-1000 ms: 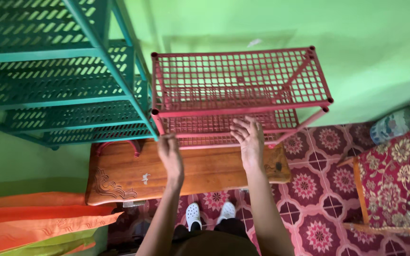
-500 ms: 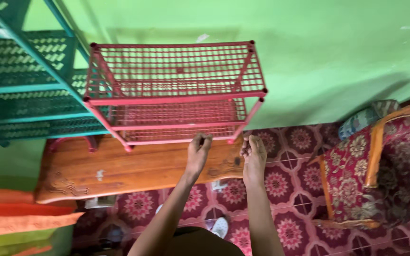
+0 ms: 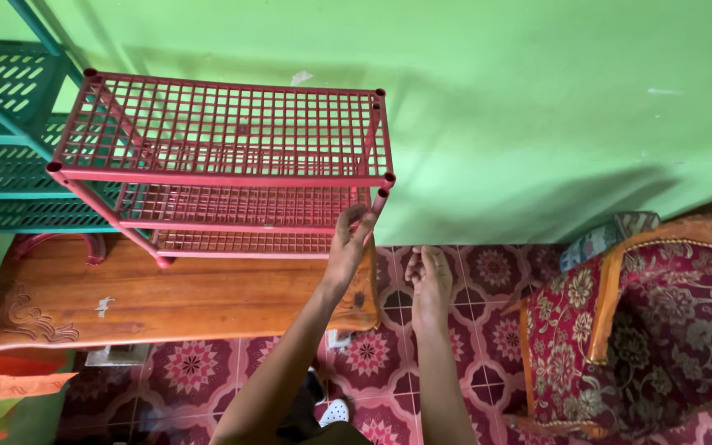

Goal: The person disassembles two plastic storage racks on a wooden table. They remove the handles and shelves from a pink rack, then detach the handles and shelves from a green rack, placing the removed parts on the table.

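Observation:
A red plastic grid rack (image 3: pixel 224 128) with three shelves stands on a carved wooden bench (image 3: pixel 166 301) against a green wall. My left hand (image 3: pixel 346 251) reaches up to the rack's front right corner, its fingers closed on the short red post (image 3: pixel 378 200) between the top and middle shelves. That post looks tilted under the top corner. My right hand (image 3: pixel 428 280) hovers just right of the bench end, over the floor and apart from the rack. Its fingers are curled in and I see nothing in them.
A taller green shelf rack (image 3: pixel 6 107) stands left of the red one. At the right is a wooden armchair (image 3: pixel 644 330) with red floral cushions. Orange fabric (image 3: pixel 2 383) lies at the lower left. The floor has red patterned tiles (image 3: pixel 471 346), and a white shoe (image 3: pixel 335 410) shows below.
My view has swung right, shifting the racks and bench left. My left hand rose from the bench edge to the rack's front right post. My right hand stayed curled beside the bench end.

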